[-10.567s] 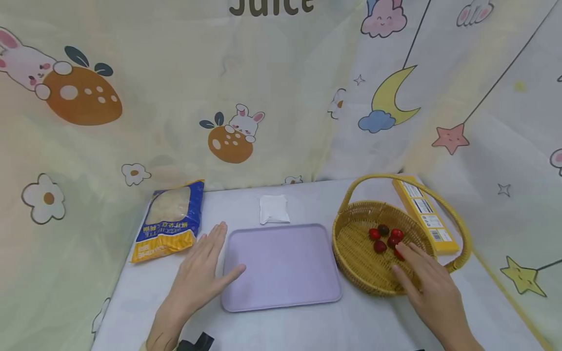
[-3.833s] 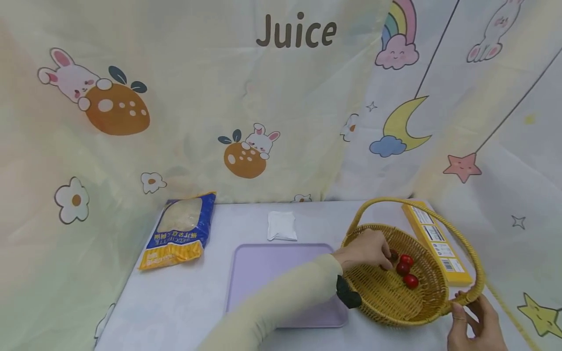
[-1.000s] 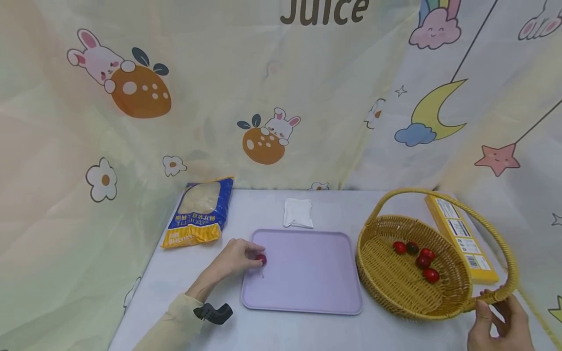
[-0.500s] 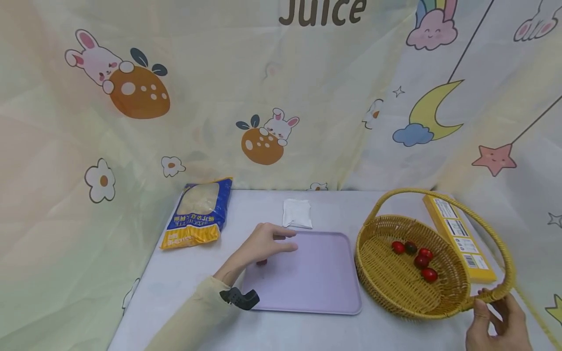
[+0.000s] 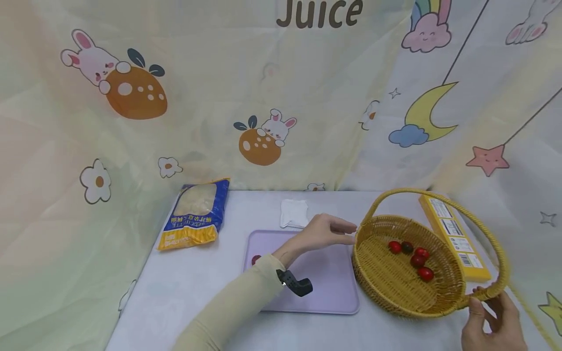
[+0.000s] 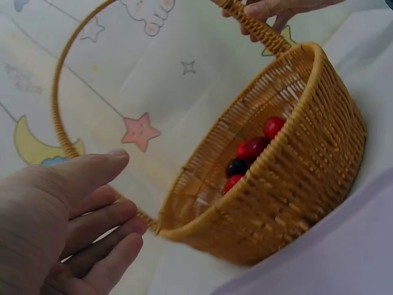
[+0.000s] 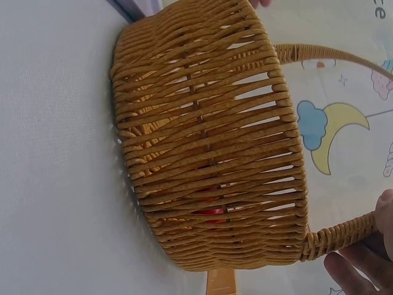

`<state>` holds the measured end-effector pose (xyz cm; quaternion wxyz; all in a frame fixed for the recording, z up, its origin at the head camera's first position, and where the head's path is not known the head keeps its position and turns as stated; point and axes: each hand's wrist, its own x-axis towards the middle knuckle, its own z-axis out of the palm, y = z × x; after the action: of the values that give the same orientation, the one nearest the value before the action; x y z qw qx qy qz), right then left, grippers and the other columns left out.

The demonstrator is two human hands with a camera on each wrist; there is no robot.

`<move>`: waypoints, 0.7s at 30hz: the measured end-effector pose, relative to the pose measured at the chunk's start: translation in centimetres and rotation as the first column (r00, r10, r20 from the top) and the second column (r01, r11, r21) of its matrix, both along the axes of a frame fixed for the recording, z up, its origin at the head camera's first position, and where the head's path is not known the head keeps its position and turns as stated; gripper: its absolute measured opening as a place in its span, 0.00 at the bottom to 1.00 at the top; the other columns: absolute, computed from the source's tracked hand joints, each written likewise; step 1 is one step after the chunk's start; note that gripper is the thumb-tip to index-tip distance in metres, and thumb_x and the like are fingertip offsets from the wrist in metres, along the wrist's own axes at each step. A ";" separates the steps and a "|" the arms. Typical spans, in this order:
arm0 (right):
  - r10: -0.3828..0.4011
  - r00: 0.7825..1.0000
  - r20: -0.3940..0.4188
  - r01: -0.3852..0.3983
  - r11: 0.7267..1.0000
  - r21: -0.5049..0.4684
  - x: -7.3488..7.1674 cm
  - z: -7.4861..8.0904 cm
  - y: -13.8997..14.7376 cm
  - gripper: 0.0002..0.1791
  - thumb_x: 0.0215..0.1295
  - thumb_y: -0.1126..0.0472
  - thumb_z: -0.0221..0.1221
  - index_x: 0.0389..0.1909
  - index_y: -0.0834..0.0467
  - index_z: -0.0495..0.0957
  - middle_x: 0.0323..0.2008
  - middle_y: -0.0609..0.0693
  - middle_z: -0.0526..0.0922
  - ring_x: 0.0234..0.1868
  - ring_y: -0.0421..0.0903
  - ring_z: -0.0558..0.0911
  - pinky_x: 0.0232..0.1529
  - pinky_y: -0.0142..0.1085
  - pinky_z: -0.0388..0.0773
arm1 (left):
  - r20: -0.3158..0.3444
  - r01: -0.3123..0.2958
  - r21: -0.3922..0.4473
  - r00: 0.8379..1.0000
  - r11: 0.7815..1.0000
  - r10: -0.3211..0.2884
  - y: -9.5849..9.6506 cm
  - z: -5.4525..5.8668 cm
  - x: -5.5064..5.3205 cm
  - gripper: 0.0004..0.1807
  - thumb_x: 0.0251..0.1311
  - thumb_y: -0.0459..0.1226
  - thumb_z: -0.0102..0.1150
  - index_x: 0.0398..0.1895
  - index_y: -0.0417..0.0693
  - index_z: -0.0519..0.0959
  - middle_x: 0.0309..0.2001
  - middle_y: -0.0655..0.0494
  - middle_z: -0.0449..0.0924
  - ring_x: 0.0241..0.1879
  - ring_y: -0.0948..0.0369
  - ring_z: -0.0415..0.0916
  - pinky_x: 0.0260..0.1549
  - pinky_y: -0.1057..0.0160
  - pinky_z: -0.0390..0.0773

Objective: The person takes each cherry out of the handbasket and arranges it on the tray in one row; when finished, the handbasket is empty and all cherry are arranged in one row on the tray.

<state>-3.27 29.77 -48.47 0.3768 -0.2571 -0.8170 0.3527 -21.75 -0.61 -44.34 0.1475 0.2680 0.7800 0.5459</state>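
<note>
My left hand (image 5: 327, 231) reaches over the right part of the lilac tray (image 5: 320, 302), its fingertips at the near-left rim of the wicker basket (image 5: 373, 292). Its fingers are loosely bent with nothing between them, as the left wrist view (image 6: 80, 227) shows. Several red and dark cherries (image 5: 418, 261) lie together inside the basket. One dark red cherry (image 5: 256, 259) rests at the tray's left side, partly hidden by my sleeve. My right hand (image 5: 493, 319) holds the lower right end of the basket's arched handle (image 5: 487, 234) between thumb and fingers.
A blue and yellow pasta bag (image 5: 195, 214) lies at the back left. Behind the tray is a small white packet (image 5: 293, 213). A yellow box (image 5: 456, 236) lies behind the basket on the right. A printed curtain (image 5: 197, 97) hangs along the back and sides.
My left hand took a cherry from the basket, set it down on the tray's left side and let go, then moved right toward the basket. My right hand keeps holding the handle.
</note>
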 end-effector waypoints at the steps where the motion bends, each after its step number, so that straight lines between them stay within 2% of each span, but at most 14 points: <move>1: -0.002 1.000 -0.007 0.001 1.000 -0.001 0.0 0.0 0.1 0.29 0.80 0.58 0.54 0.78 0.40 0.64 0.66 0.57 0.78 0.69 0.31 0.72 0.66 0.21 0.69 | 0.013 0.005 0.000 1.000 1.000 -0.005 0.7 0.0 -0.2 0.23 0.61 0.48 0.75 0.59 0.53 0.87 0.54 0.63 0.89 0.51 0.71 0.85 0.48 0.71 0.82; 5: -0.029 0.999 0.030 0.029 1.000 0.005 -0.1 0.0 0.1 0.30 0.80 0.57 0.55 0.78 0.40 0.63 0.69 0.56 0.77 0.71 0.35 0.72 0.64 0.18 0.68 | 0.052 -0.008 -0.009 0.999 1.000 0.008 3.0 -0.2 -0.7 0.22 0.60 0.51 0.75 0.56 0.60 0.88 0.51 0.68 0.90 0.49 0.76 0.83 0.49 0.70 0.81; 8: -0.046 0.997 0.062 0.046 0.999 0.000 -0.1 0.0 0.1 0.30 0.80 0.56 0.55 0.78 0.39 0.62 0.69 0.55 0.77 0.73 0.39 0.73 0.65 0.18 0.67 | 0.081 -0.033 -0.009 0.996 0.999 0.034 4.1 -0.3 -0.9 0.21 0.60 0.51 0.75 0.56 0.62 0.88 0.49 0.71 0.89 0.50 0.75 0.83 0.51 0.69 0.80; 14: -0.033 0.998 0.050 0.032 0.999 0.014 0.1 0.0 0.1 0.31 0.79 0.57 0.56 0.78 0.39 0.63 0.69 0.56 0.77 0.73 0.40 0.73 0.64 0.17 0.67 | 0.138 -0.064 -0.008 0.988 0.998 0.065 6.1 -0.7 -1.1 0.20 0.59 0.50 0.76 0.55 0.62 0.88 0.47 0.72 0.90 0.51 0.74 0.82 0.55 0.68 0.78; 21: -0.030 0.999 0.045 0.029 0.999 0.016 0.2 0.0 0.0 0.31 0.80 0.57 0.54 0.79 0.40 0.62 0.70 0.56 0.76 0.73 0.44 0.73 0.65 0.18 0.66 | 0.181 0.016 0.008 0.983 1.000 -0.017 8.2 -1.1 -1.2 0.22 0.61 0.47 0.75 0.59 0.59 0.86 0.50 0.67 0.90 0.50 0.75 0.83 0.55 0.72 0.77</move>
<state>-3.09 29.76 -48.52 0.3651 -0.2742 -0.8242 0.3351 -22.96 7.60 -45.41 0.2212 0.2242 0.7594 0.5694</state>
